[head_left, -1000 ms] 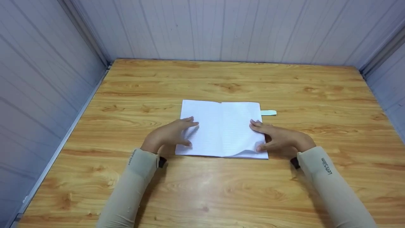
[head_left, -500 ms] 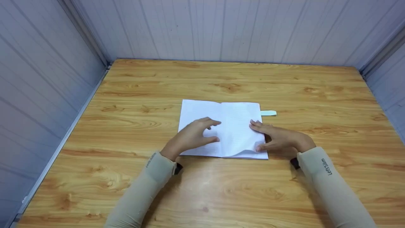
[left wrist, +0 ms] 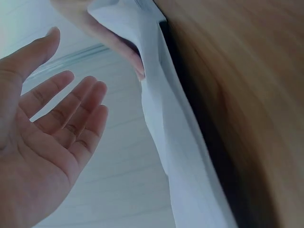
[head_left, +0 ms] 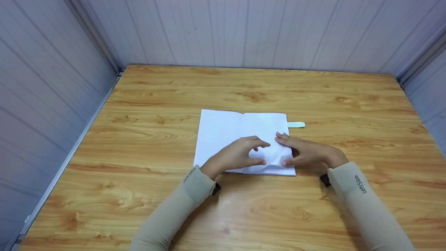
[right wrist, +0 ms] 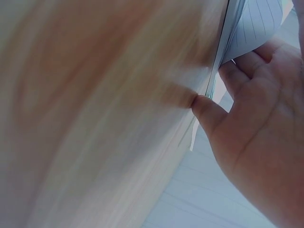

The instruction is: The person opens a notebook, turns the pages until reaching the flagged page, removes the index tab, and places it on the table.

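stretchy beige sleeves (head_left: 369, 209) reach the wrists, dark lettering (head_left: 360, 183) on the right reading "letsslim"; small black pieces (head_left: 324, 180) peek out below; the hands (head_left: 308, 152) are bare.

The table (head_left: 251, 92) is yellow-brown, with wood grain and darker streaks. Behind it stands a pale panelled back wall (head_left: 226, 35) – also a left wall (head_left: 45, 87) and a right wall (head_left: 432, 89).
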The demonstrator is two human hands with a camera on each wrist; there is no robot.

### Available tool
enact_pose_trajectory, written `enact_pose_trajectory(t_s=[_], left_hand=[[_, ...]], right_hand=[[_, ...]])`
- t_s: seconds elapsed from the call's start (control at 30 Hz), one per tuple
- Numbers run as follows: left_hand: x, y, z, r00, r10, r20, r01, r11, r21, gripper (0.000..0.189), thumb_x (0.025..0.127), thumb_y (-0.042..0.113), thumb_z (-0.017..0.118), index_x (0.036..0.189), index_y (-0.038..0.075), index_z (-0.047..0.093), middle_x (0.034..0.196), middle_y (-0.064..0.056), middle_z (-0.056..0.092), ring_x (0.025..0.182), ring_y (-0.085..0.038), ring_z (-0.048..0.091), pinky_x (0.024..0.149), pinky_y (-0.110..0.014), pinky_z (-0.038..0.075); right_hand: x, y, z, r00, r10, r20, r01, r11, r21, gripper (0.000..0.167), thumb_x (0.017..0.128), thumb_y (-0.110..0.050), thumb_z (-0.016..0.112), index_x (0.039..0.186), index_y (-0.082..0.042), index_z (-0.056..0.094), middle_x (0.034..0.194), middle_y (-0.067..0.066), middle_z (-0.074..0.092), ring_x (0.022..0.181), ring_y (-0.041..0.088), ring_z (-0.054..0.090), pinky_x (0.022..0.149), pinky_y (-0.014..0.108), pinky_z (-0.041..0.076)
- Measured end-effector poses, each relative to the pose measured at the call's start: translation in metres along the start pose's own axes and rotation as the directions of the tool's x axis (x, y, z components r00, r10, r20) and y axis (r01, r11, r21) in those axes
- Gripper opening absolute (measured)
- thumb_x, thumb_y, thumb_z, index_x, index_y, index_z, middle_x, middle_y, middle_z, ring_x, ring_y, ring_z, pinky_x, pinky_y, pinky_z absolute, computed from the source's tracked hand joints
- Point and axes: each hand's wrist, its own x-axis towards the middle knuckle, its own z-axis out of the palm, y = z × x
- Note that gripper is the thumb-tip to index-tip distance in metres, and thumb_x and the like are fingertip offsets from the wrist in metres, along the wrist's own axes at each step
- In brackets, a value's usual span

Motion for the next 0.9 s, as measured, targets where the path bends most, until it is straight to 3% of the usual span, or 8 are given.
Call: enact_pose_trajectory(t_s=[0.27, 0.63, 0.9], left_hand=[[0.012, 0.002, 0.014, 0.998, 0.021, 0.066, -0.018, 0.999, -0.043, 0.046, 0.088, 0.024, 0.071, 0.129, 0.007, 0.06, 0.125, -0.007, 0.064, 0.108, -0.018, 0.062, 0.094, -0.026, 0.049], [0.015, 0.0, 0.023, 0.997, 0.04, 0.069, -0.034, 0.995, -0.098, 0.04, 0.086, 0.021, 0.072, 0.123, 0.007, 0.065, 0.116, -0.006, 0.067, 0.104, -0.016, 0.065, 0.089, -0.019, 0.051], [0.017, -0.002, 0.026, 0.997, 0.037, 0.068, -0.028, 0.991, -0.131, 0.034, 0.086, 0.011, 0.072, 0.12, 0.006, 0.068, 0.114, -0.008, 0.068, 0.099, -0.016, 0.067, 0.085, -0.016, 0.051]], right_hand=[[0.002, 0.0, 0.001, 1.0, 0.009, 0.005, -0.009, 1.0, 0.009, 0.09, 0.088, -0.047, 0.064, 0.155, -0.01, 0.015, 0.163, 0.009, 0.003, 0.149, 0.034, 0.002, 0.117, 0.058, 0.011], [0.001, -0.001, -0.001, 1.0, -0.007, 0.004, 0.007, 1.0, 0.005, 0.089, 0.089, -0.045, 0.064, 0.154, -0.008, 0.015, 0.163, 0.007, 0.003, 0.15, 0.031, 0.002, 0.118, 0.055, 0.013], [0.0, 0.0, 0.0, 1.0, 0.006, 0.007, -0.006, 1.0, 0.001, 0.09, 0.09, -0.048, 0.062, 0.154, -0.009, 0.014, 0.163, 0.008, 0.002, 0.15, 0.032, 0.002, 0.118, 0.056, 0.012]])
